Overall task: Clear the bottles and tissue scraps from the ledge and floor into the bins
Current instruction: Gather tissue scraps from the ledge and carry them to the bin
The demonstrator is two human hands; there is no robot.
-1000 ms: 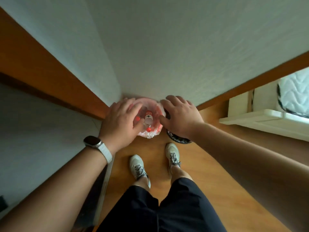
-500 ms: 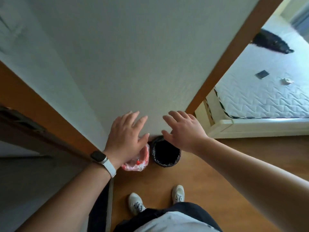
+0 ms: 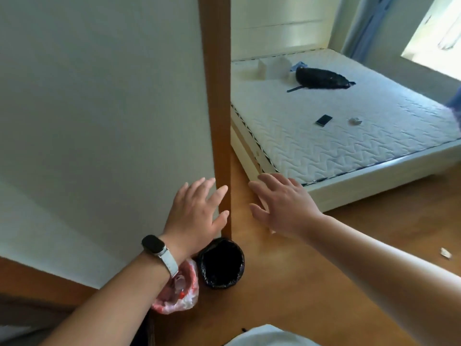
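Observation:
Two bins stand on the wooden floor against the wall. The bin with a pink-and-white liner [image 3: 185, 299] holds a clear bottle with a red cap and is partly hidden by my left wrist. The bin with a black liner [image 3: 221, 263] stands to its right. My left hand [image 3: 197, 216] hovers above the bins with fingers spread and holds nothing. My right hand [image 3: 284, 203] is also held out flat and empty, over the floor near the bed corner. A white tissue scrap [image 3: 445, 252] lies on the floor at the far right. A second scrap [image 3: 355, 121] lies on the mattress.
A wooden door frame [image 3: 217, 121] rises just behind my left hand. A white bed [image 3: 349, 126] fills the right side, with a black bag [image 3: 321, 78] and a small dark flat object [image 3: 324, 120] on it. Open wooden floor stretches to the right.
The view has lifted from the bins toward the bedroom. Both hands rose away from the pink-lined bin and spread open. The bed and floor scrap came into view.

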